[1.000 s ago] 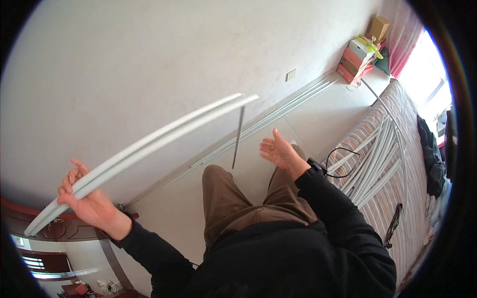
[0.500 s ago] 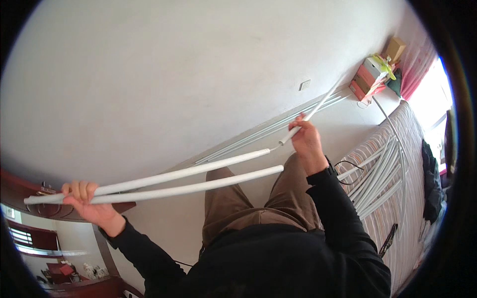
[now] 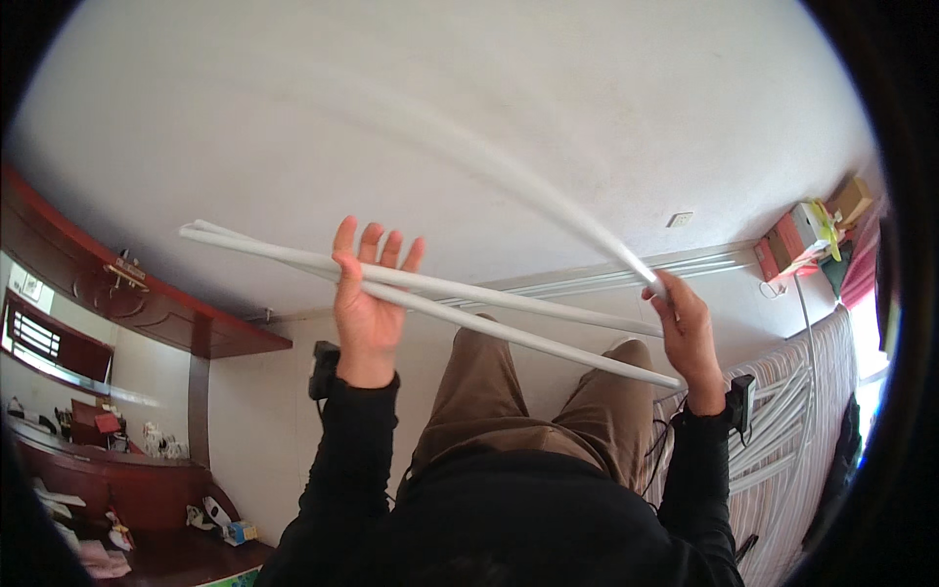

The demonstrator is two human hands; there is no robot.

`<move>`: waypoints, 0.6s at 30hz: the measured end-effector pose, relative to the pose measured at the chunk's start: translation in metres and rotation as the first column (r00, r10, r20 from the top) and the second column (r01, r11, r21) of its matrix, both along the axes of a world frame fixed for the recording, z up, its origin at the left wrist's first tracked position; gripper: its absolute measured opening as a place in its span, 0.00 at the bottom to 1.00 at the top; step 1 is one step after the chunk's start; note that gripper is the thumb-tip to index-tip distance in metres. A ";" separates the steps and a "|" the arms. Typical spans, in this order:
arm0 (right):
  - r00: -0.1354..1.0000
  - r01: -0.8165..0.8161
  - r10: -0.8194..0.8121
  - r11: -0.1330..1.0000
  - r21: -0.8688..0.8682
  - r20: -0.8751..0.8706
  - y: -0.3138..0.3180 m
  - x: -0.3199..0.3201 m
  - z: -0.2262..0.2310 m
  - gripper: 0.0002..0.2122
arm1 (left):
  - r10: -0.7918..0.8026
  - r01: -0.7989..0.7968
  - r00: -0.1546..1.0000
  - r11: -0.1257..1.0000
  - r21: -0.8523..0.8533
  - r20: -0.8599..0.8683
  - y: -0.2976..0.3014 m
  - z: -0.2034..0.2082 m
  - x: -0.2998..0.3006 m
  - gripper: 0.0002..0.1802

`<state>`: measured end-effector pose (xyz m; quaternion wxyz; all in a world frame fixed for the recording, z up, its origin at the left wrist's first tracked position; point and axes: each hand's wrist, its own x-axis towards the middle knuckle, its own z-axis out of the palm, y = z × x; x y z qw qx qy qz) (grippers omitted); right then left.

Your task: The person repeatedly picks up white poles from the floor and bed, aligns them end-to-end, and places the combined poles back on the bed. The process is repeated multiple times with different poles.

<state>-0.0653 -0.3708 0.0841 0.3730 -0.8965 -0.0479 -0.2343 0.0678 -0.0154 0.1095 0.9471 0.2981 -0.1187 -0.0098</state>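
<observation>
Across my left hand (image 3: pixel 370 328), two long, white, rod-straight tubes of what looks like plastic (image 3: pixel 489 296) show a smooth, satin skin; in my right hand (image 3: pixel 688 328), a similar slim white tube (image 3: pixel 602 237) looks equally smooth near the grip, its far end too blurred to judge. I wear a matt black cloth sleeve (image 3: pixel 352 440) and soft, creased brown cloth trousers (image 3: pixel 484 377). Behind stands a flat-white, matt wall (image 3: pixel 685 127); at left, a curved red-brown wooden frame (image 3: pixel 186 328) looks polished. At right, striped woven-looking cloth (image 3: pixel 831 377) lies below a dull tan cardboard box (image 3: pixel 849 200).
</observation>
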 end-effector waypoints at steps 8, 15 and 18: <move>0.854 -0.238 0.154 0.965 -0.109 -0.498 0.035 -0.016 -0.022 0.16 | -0.042 0.047 0.997 0.995 -0.086 0.060 -0.010 -0.014 -0.004 0.18; 0.925 -0.269 0.255 0.963 -0.011 -0.281 0.066 -0.052 -0.048 0.30 | -0.052 0.048 0.992 0.998 0.036 0.119 -0.025 0.011 -0.018 0.13; 0.945 -0.162 0.167 0.986 0.041 -0.282 0.067 -0.075 -0.055 0.26 | -0.196 0.166 0.941 0.978 0.125 0.277 -0.049 0.032 -0.030 0.22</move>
